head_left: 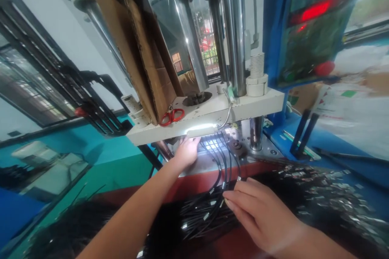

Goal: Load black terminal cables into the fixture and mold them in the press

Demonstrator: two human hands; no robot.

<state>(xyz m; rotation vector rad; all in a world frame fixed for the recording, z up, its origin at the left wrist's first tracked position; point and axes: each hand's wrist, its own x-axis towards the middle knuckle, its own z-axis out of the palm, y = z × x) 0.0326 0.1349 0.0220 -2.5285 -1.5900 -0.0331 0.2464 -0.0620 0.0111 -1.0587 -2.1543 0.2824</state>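
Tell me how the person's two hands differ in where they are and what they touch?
The left hand reaches far in under the machine's white plate, lying by the lit mould; the right hand stays near, outside the machine. The left looks flat and spread, while the right pinches black cables at their metal-tipped ends. Both are bare.

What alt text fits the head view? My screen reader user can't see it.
A person's left hand reaches under a machine's white plate to the lit mould, while the right hand touches black cables running into it. Red scissors lie on the plate.
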